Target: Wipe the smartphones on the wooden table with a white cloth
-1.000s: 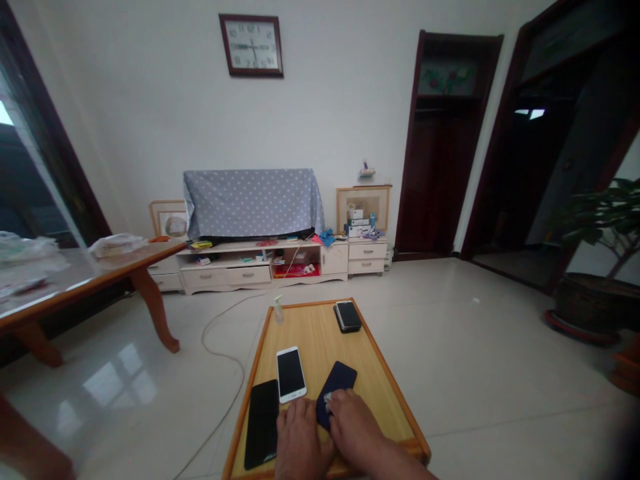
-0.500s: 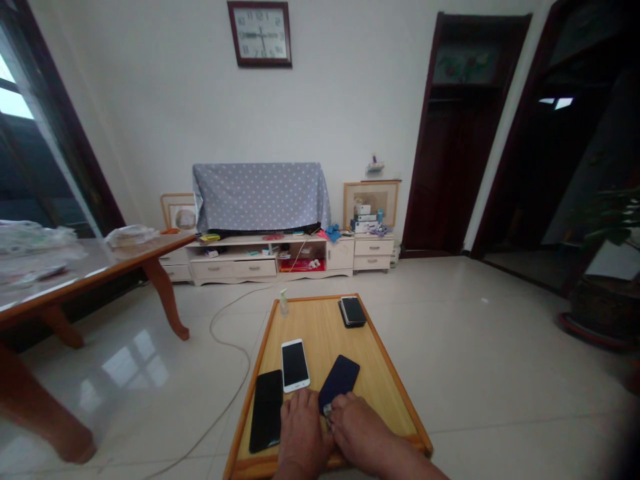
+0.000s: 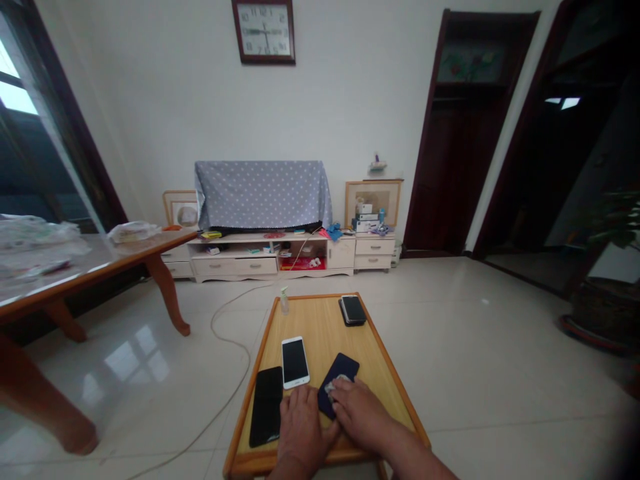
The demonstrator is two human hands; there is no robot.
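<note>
A dark blue phone (image 3: 346, 367) lies at a slant on the small wooden table, its plain side up. My right hand (image 3: 363, 410) rests over its lower part, fingers closed on a crumpled whitish wipe (image 3: 338, 383) pressed to the surface. Beside the phone's lower left edge, my left hand (image 3: 303, 423) lies flat with fingers stretched forward and its thumb out toward the phone's near end. Just beyond the left fingertips is a white phone (image 3: 295, 362) with a dark screen. A larger black phone (image 3: 266, 405) lies left of that hand.
Dark phones in a stack (image 3: 353, 311) sit at the table's far right corner. A small pump bottle (image 3: 285, 301) stands at its far left corner. The wooden table (image 3: 325, 313) has a raised rim. A cable (image 3: 245, 343) crosses the floor, and a bigger table (image 3: 170, 239) stands left.
My right hand has moved the wipe up from the phone's lower left edge onto its face. The left hand stays nearly in place. The view has shifted slightly.
</note>
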